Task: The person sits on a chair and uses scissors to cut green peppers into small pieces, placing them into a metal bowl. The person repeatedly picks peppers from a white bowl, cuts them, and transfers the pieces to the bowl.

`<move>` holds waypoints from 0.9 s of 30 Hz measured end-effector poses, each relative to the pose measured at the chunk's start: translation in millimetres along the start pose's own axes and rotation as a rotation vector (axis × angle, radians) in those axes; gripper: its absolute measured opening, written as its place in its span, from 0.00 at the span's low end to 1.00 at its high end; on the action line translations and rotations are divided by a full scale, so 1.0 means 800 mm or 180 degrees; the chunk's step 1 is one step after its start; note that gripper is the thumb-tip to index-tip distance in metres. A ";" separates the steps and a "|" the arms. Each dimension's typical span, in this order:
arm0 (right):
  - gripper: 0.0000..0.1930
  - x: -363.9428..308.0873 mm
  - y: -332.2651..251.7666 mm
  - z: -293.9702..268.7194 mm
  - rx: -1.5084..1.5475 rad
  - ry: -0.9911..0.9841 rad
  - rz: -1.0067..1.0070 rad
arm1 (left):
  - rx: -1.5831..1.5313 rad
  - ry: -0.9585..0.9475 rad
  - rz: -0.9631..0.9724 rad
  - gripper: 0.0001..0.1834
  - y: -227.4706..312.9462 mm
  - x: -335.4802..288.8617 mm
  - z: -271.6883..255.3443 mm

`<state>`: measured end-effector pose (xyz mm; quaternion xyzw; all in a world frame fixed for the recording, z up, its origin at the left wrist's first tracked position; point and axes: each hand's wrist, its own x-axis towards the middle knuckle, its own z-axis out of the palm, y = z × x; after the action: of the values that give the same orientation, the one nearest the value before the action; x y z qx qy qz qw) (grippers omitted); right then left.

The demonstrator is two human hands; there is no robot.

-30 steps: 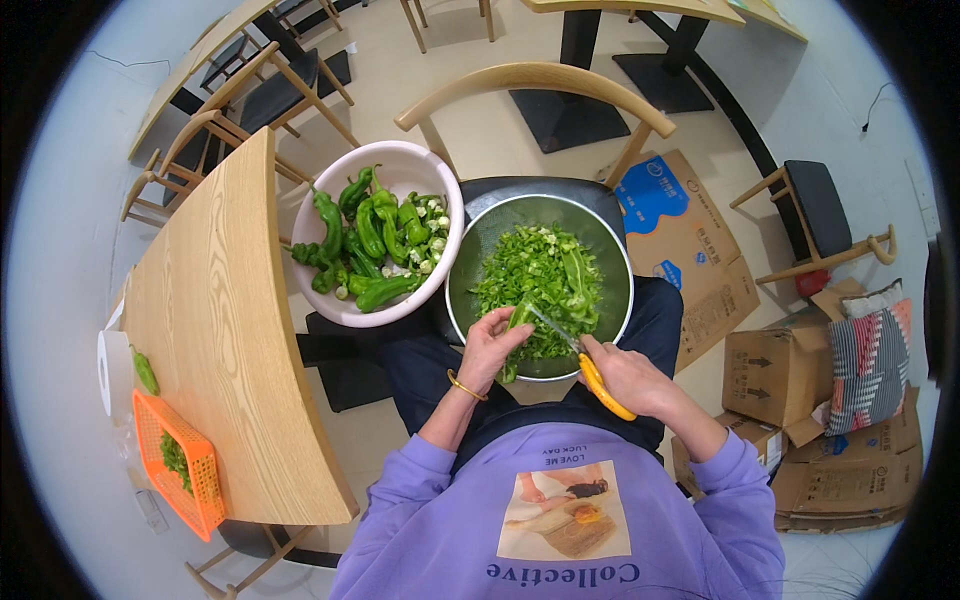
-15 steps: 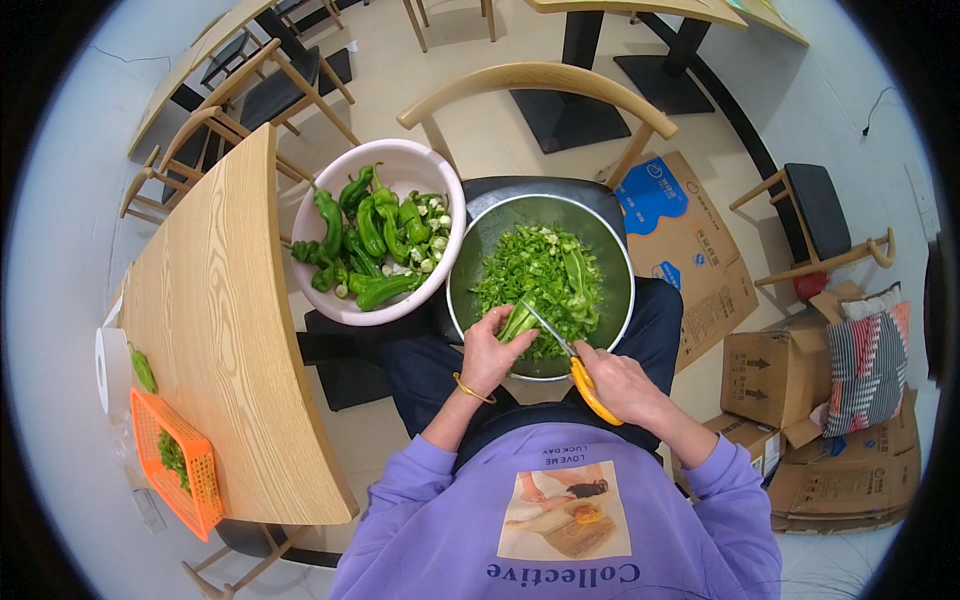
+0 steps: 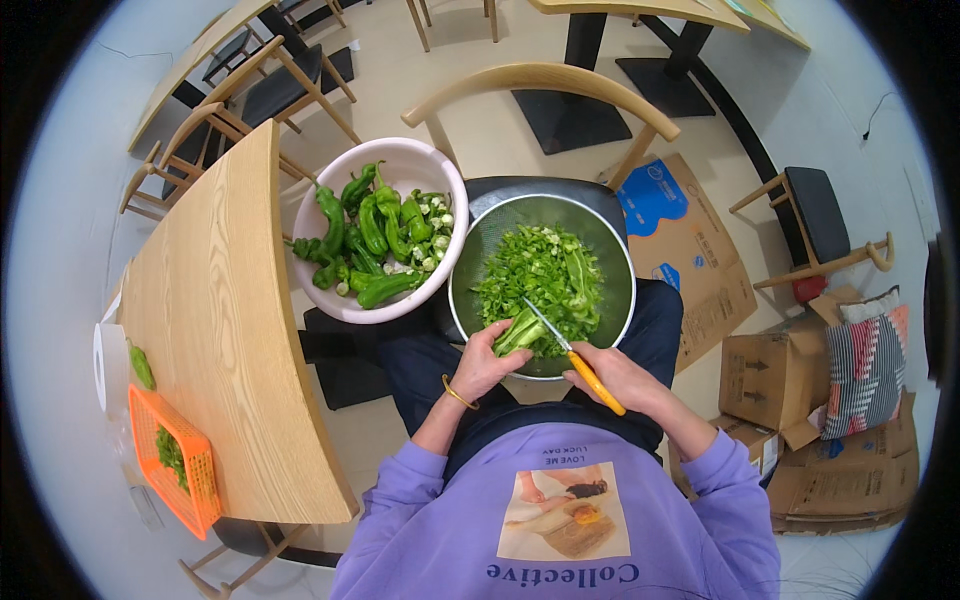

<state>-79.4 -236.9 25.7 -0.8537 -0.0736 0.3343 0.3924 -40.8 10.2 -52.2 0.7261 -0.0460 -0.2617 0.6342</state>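
My left hand [image 3: 484,364] is closed round a piece of green pepper [image 3: 518,333] over the near side of a metal bowl [image 3: 628,315]. Yellow-handled scissors [image 3: 590,377] are gripped in my right hand [image 3: 622,376], their blades pointing up and left against the pepper piece. Chopped green pepper [image 3: 535,268] fills much of the bowl, with a longer strip on its right part. The bowl rests between my thighs and the seat of a chair. To its left, a pale pink basin [image 3: 455,215] holds several whole green peppers [image 3: 372,228] and cut-off pepper tops [image 3: 430,258].
At the left stands a wooden table [image 3: 215,300]; an orange basket [image 3: 205,475] of greens and a single pepper [image 3: 142,367] lie at its far left edge. The chair's curved back [image 3: 540,78] rises beyond the bowl. Cardboard boxes [image 3: 770,375] and a striped cushion [image 3: 868,365] are on the right.
The scissors have turned so their handles lie flatter and further right-down. My left hand has shifted slightly left and down, and more of the pepper piece shows.
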 end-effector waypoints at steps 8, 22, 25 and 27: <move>0.26 -0.012 -0.007 -0.008 -0.0143 -0.0204 -0.0030 | 0.1029 0.1102 0.0580 0.29 0.000 0.004 0.013; 0.23 -0.007 -0.007 0.002 -0.0275 0.0019 -0.0251 | 0.0936 0.1085 0.0680 0.29 0.009 -0.001 0.020; 0.23 -0.007 -0.006 0.004 -0.0175 0.0067 -0.0282 | 0.0852 0.1002 0.0580 0.29 0.008 0.000 0.014; 0.22 -0.008 -0.003 0.004 -0.0044 0.0068 -0.0283 | 0.0621 0.0868 0.0367 0.30 0.009 0.002 0.011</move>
<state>-85.9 -235.4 28.9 -0.8558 -0.1097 0.3069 0.4017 -41.4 0.8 -46.4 0.8091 -0.0264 -0.1182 0.5751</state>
